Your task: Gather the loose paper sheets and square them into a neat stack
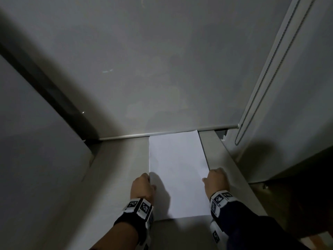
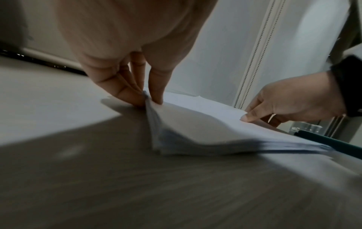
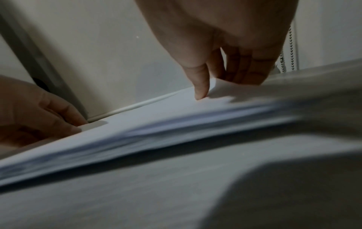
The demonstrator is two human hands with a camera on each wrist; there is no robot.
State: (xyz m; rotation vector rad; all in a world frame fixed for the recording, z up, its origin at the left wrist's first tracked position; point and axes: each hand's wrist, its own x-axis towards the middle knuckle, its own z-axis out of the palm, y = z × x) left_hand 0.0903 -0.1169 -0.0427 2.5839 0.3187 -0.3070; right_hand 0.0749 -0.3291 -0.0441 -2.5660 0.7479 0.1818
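Observation:
A stack of white paper sheets lies lengthwise on the grey table, its far end against the window sill. My left hand pinches the stack's left long edge, thumb on top and fingers underneath, lifting that edge a little. My right hand pinches the right long edge, its thumb pressed on the top sheet and its fingers curled below the raised edge. In the wrist views the stack's near edge shows several sheets, slightly fanned.
A roller blind hangs behind the table, its bottom rail just past the paper. A bead chain hangs at the right. The table's right edge runs close to my right hand. A dark green bar lies by the stack.

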